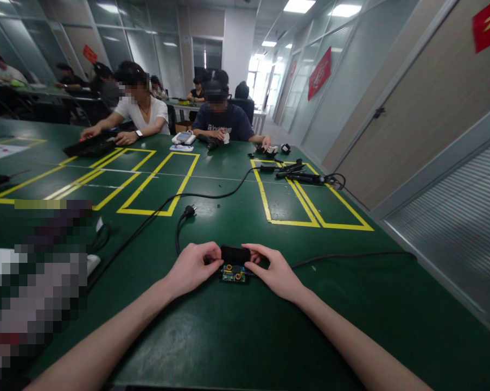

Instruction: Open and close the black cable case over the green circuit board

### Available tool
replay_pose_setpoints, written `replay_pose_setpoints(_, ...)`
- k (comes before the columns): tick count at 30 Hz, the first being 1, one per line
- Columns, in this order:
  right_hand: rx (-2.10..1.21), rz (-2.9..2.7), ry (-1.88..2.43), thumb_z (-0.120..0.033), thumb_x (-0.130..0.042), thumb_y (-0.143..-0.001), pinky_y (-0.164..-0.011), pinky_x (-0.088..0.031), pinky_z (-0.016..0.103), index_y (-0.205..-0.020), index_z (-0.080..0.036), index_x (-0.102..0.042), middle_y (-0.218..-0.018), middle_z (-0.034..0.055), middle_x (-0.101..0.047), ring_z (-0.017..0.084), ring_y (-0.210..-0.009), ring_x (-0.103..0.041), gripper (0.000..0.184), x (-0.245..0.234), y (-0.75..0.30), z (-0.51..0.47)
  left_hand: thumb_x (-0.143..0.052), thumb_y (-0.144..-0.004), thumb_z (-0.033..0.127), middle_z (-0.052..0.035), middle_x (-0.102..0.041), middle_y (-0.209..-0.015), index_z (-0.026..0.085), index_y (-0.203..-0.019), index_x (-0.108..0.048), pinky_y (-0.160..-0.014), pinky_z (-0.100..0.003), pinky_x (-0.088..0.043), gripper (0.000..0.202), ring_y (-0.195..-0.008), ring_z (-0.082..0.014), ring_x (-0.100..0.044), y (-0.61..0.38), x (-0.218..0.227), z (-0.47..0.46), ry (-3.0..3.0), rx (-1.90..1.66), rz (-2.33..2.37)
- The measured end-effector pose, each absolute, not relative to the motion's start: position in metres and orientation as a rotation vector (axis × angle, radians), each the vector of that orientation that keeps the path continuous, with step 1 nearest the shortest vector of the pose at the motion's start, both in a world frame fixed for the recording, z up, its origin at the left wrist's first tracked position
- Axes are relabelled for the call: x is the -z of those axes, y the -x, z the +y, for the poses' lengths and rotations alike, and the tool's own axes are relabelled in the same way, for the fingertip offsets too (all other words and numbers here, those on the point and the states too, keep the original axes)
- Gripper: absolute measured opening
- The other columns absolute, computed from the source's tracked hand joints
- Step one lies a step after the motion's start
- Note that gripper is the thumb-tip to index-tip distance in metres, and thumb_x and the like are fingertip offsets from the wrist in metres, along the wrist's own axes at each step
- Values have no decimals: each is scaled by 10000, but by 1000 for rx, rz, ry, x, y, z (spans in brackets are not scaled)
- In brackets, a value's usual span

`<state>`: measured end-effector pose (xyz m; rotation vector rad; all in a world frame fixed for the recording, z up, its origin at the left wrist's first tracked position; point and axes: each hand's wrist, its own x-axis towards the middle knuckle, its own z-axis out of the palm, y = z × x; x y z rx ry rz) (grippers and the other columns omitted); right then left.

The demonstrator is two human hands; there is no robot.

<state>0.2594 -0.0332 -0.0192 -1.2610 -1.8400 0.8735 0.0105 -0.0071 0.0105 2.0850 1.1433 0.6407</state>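
Observation:
Between my two hands is a black plastic adapter cover (235,255), tilted up at the far side of a small circuit board (234,275). The board lies on the green table with its components showing, copper-coloured coils among them. My left hand (196,267) pinches the cover's left end between thumb and fingers. At the right end, my right hand (274,270) grips it in the same way. A black mains plug (190,211) lies beyond my left hand, its cord running back toward that hand. Another black cord (350,256) leads off to the right from behind my right hand.
A long black cable (204,195) crosses the green table (179,336) to a second adapter (268,169) near a pile of black tools (299,172). Yellow tape (293,222) marks rectangles. Two co-workers sit opposite, one behind a black tray (90,145). Pixelated items fill the left side.

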Motion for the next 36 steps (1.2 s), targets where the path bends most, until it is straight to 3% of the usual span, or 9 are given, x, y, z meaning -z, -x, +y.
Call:
replay_pose_setpoints(4, -892, -1771, 1240, -195, -678, -862, -864, -596, 374, -1231, -208, -720, -972, 43, -762, 195, -866, -701, 371, 21, -257, -34, -624, -853, 236, 36, -708, -679, 203, -805, -537, -595, -227, -437, 105, -599, -136, -634, -11, -12, -9, -2025, -670, 1149)
replay_pose_setpoints(11, -949, -1731, 1188, -185, -677, -851, -880, -607, 380, -1185, -207, -736, -998, 42, -785, 197, -888, -736, 340, 25, -257, -33, -571, -840, 266, 26, -685, -671, 210, -813, -504, -586, -224, -423, 91, -620, -150, -634, -10, -13, -7, -1954, -652, 1130)
replay_pose_setpoints(19, -984, -1782, 1122, -224, -664, -892, -883, -613, 379, -1102, -210, -742, -1030, 55, -780, 202, -909, -744, 225, 19, -259, -34, -488, -799, 214, 45, -602, -672, 218, -799, -466, -599, -236, -373, 23, -609, -134, -526, -7, -9, -4, -1976, -656, 1101)
replay_pose_setpoints(30, -766, -2089, 868, -39, -581, -788, -931, -571, 397, -1057, -183, -694, -1089, 104, -747, 224, -1017, -715, 325, 11, -264, -38, -377, -879, 228, 4, -694, -757, 208, -879, -553, -713, -297, -448, 177, -730, -181, -643, -8, -17, -5, -1958, -632, 1122)
replay_pose_setpoints(34, -713, -2129, 855, -66, -629, -795, -932, -566, 403, -1094, -193, -679, -1100, 105, -742, 229, -1025, -703, 329, 11, -265, -39, -542, -891, 339, -14, -707, -894, 202, -1018, -621, -701, -289, -458, 203, -776, -184, -642, -7, -15, -7, -2149, -564, 1004)
replay_pose_setpoints(36, -683, -2141, 838, -98, -672, -808, -923, -566, 402, -1104, -197, -678, -1102, 105, -746, 231, -1022, -704, 313, 11, -264, -40, -744, -787, 385, -28, -698, -979, 206, -1071, -647, -738, -296, -474, 349, -852, -204, -646, -6, -12, -8, -2306, -526, 929)
